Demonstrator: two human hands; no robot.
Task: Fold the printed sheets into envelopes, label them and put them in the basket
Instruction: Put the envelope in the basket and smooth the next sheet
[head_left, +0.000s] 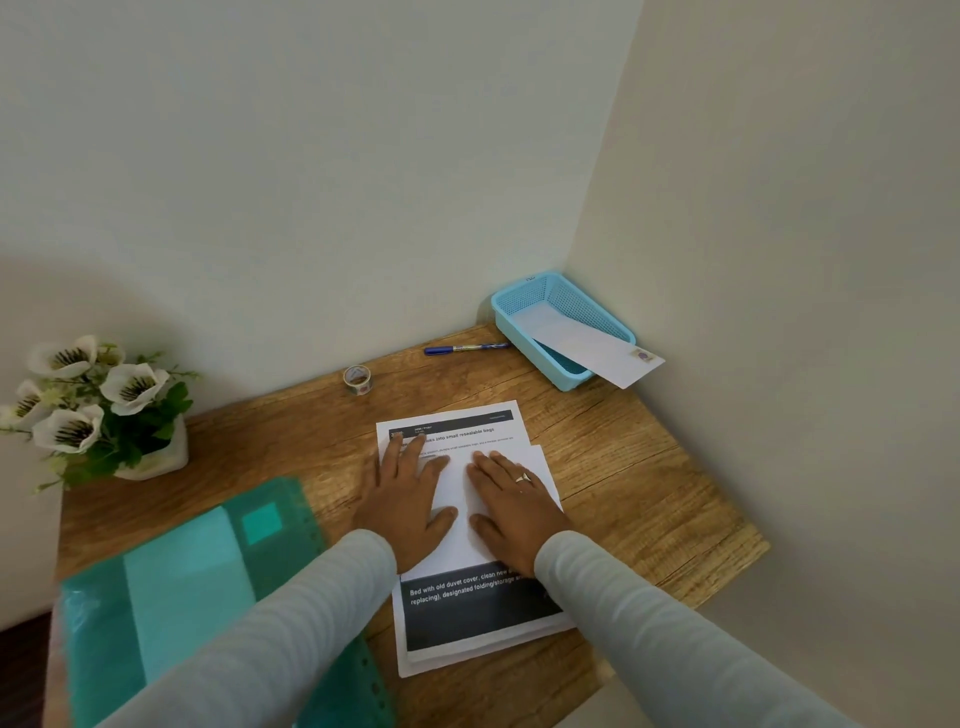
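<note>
Hands, left and right, press flat on folded sheet.

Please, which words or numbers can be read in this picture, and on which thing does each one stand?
"nks into small resealable bags": heading of the printed sheet, start under the left hand.
"Bed with old duvet cover, clean new" and "replacing), designated folding/storage": dark band lower down.
Too small or blurred: fine print, pen label, envelope sticker.

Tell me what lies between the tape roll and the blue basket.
A blue pen lies on the table between the tape roll and basket, seen in the head view.
</note>
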